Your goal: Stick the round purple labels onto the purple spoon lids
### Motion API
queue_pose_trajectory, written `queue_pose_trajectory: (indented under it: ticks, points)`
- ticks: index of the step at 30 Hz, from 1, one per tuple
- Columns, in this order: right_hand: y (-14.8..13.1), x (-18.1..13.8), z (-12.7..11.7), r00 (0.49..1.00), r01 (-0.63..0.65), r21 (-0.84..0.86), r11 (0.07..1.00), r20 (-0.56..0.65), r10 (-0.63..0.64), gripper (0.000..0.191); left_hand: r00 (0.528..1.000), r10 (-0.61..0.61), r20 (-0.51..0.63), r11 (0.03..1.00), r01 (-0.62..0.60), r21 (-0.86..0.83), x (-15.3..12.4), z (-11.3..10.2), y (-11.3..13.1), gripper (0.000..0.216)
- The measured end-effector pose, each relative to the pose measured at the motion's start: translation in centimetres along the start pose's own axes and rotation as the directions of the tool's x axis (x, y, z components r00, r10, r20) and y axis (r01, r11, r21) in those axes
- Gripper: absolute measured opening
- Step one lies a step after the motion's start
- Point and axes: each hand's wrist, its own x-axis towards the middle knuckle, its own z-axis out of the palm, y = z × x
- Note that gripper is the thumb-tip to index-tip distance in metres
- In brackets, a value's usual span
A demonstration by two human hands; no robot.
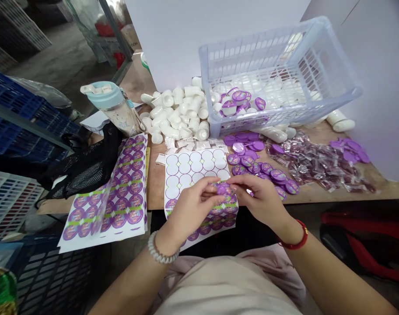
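Note:
Over the lower part of a sticker sheet [183,165], my two hands meet around a round purple lid [224,190]. My left hand [193,205] pinches its left side with thumb and fingers. At its right edge, the fingertips of my right hand [261,199] are closed on it too. Round backing spots on the sheet's upper rows are bare white, and purple stickers fill its lower rows. Just right of the sheet lies a pile of stickered purple lids [278,176]. Plain purple lids [248,142] lie behind them.
A pale plastic crate [285,107] holds white cups and purple-lidded tubs. Left of it are heaped white cups [183,109] and small white packets [202,144]. Clear-wrapped packets [317,162] spread rightward. More sticker sheets [122,197], a black mesh bag [91,170] and a tumbler [116,109] stand left.

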Motion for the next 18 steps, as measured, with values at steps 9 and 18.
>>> queue_pose_trajectory:
  ticks: [9,18]
  points:
    - [5.4,3.5,-6.0,0.950,0.008,-0.537,0.843,-0.258,-0.174,0.030,0.968,0.243,-0.057,0.849,-0.184,0.495,0.4,-2.3,-2.4,0.051]
    - [9.3,8.7,-8.6,0.931,-0.366,-0.592,0.718,-0.220,0.292,0.023,0.959,0.279,-0.041,0.813,-0.213,0.542,0.1,-2.7,-4.4,0.042]
